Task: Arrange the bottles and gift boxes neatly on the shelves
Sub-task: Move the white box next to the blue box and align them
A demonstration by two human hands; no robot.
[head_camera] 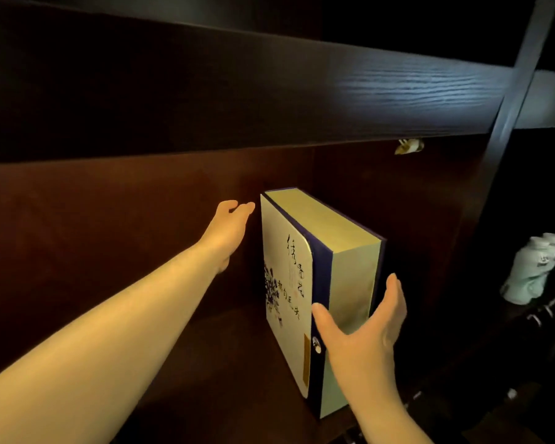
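Gift box (289,277) standing upright on its narrow edge on the dark wooden shelf (231,363), pale printed face with dark calligraphy and a blue floral motif turned leftward, navy band running along the front spine, plain pale side facing the camera. Left hand (229,227) extended deep into the compartment at the level of the box's upper rear corner, fingers (245,208) loosely spread and slightly curled, tips just beside the top left edge of the box; contact there impossible to judge, nothing grasped. Right hand (362,334) at the near lower corner of the box, spread wide in a cradling pose: thumb lying against the navy spine just above a small round metal clasp (316,344), remaining fingers reaching up along the far right side, palm facing the pale side panel; touching or very nearly so, no closed grip. Underside of the shelf board above (269,91) spanning the upper frame, well above both sets of fingertips. Pale ceramic bottles (531,270) in the neighbouring compartment beyond a dark vertical divider (494,139), well apart to the right of the right hand's fingers. Small pale object (409,145) tucked under the upper board, above and right of the box, identity unclear.
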